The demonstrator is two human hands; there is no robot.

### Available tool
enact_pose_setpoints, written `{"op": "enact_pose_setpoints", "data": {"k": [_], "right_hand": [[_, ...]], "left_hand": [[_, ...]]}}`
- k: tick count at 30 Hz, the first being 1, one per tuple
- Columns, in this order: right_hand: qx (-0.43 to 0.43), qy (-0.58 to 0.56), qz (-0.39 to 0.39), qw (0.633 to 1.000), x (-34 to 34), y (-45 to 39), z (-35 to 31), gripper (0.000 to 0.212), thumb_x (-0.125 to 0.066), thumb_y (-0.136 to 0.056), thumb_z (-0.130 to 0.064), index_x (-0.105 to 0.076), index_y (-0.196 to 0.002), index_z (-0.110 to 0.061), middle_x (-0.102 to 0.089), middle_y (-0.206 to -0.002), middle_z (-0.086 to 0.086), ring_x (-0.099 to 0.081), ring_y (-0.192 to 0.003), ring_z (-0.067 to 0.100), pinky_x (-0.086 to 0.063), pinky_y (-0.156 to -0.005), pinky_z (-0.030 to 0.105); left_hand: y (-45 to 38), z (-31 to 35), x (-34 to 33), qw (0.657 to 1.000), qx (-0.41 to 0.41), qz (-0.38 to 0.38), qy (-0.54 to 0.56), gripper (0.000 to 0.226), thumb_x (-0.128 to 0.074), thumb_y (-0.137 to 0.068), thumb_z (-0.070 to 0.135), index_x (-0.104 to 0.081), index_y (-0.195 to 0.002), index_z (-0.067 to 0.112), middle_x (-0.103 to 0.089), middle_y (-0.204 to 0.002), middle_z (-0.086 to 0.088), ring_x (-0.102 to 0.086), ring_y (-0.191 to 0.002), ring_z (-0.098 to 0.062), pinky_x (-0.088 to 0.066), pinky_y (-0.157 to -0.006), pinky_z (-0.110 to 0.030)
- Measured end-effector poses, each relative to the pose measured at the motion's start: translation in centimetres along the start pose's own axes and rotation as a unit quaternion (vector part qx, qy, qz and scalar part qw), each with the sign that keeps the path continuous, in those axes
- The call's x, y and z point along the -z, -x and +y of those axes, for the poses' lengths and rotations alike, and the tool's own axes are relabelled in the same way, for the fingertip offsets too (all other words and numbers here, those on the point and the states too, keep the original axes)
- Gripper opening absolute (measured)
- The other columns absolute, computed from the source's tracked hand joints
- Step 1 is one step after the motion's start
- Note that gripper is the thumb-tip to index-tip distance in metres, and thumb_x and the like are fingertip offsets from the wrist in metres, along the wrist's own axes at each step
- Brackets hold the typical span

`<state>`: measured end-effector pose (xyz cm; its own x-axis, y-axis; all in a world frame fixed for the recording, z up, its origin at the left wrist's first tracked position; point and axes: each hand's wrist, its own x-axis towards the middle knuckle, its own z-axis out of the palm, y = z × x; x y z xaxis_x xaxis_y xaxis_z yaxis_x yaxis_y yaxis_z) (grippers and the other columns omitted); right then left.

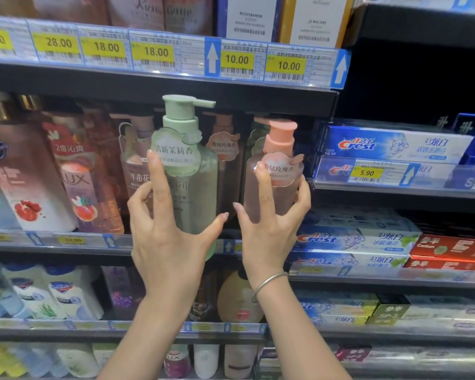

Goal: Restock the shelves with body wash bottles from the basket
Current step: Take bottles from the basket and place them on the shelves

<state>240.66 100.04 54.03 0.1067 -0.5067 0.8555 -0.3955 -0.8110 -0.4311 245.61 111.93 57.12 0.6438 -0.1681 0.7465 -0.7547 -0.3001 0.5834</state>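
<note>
Shop shelving fills the view — rows of body wash on the left, boxed Crest toothpaste (395, 145) on the right, with yellow price tags (155, 52) along each shelf edge. At the middle shelf (66, 239), both hands are raised in front of the bottles.

The left hand (165, 242) holds a green pump bottle (188, 165) upright from below and behind; its grip is wrapped loosely round the lower body, thumb out on the right side and index finger stretched up the front to the label. The bottle's base sits lower than the shelf edge, in front of it, so it is carried in the hand, not standing on the shelf.

The right hand (269, 226), with a thin metal bangle (268, 283) on the wrist, holds a pink pump bottle (274, 174) just to the right of the green one. Its fingers curl round the bottle's sides, one fingertip on the label. This bottle stands upright at the right end of the body wash row, beside the toothpaste section; whether its base touches the shelf is hidden by the hand.
</note>
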Motion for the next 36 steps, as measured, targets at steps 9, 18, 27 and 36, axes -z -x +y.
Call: {"op": "enact_pose_setpoints", "data": {"k": [9, 18, 27, 36], "right_hand": [[-0.049, 0.045, -0.054, 0.996, -0.6, 0.2, 0.2, 0.085, -0.078, -0.078, -0.026, -0.029, -0.145, -0.043, -0.017, -0.149, 0.013, -0.029, -0.136, 0.032, -0.053, -0.090, 0.049], [-0.025, 0.060, -0.094, 0.993, 0.1, 0.9, 0.9, 0.084, -0.072, -0.082, -0.028, -0.022, -0.149, -0.039, -0.017, -0.154, 0.019, -0.024, -0.139, 0.038, -0.048, -0.092, 0.052], [0.049, 0.102, -0.047, 0.992, 2.0, 3.8, 3.0, 0.053, -0.064, -0.090, -0.029, -0.047, -0.141, -0.024, -0.038, -0.145, 0.017, -0.033, -0.135, 0.037, -0.044, -0.101, 0.052], [0.050, 0.150, -0.066, 0.985, 1.9, 4.5, 4.8, 0.059, -0.044, -0.092, -0.051, -0.033, -0.146, -0.030, -0.042, -0.144, 0.018, -0.038, -0.130, 0.039, -0.046, -0.098, 0.054]], "left_hand": [[0.0, 0.0, -0.3, 1.000, 0.011, 0.001, -0.008, 0.122, -0.086, -0.059, 0.040, -0.003, -0.149, 0.038, -0.043, -0.125, -0.011, -0.050, -0.112, -0.027, -0.047, -0.071, -0.037], [0.3, -0.4, -0.3, 0.999, 0.026, -0.015, -0.015, 0.124, -0.086, -0.060, 0.042, 0.000, -0.149, 0.040, -0.040, -0.127, -0.008, -0.051, -0.112, -0.026, -0.041, -0.071, -0.031], [-0.5, 0.3, -0.7, 1.000, 0.013, -0.001, -0.010, 0.122, -0.084, -0.060, 0.045, 0.001, -0.148, 0.042, -0.043, -0.126, -0.007, -0.051, -0.110, -0.026, -0.053, -0.074, -0.044], [-1.5, 0.7, -2.2, 1.000, -0.025, 0.019, 0.001, 0.116, -0.085, -0.063, 0.041, -0.007, -0.148, 0.031, -0.044, -0.126, -0.012, -0.049, -0.112, -0.028, -0.052, -0.074, -0.044]]}}
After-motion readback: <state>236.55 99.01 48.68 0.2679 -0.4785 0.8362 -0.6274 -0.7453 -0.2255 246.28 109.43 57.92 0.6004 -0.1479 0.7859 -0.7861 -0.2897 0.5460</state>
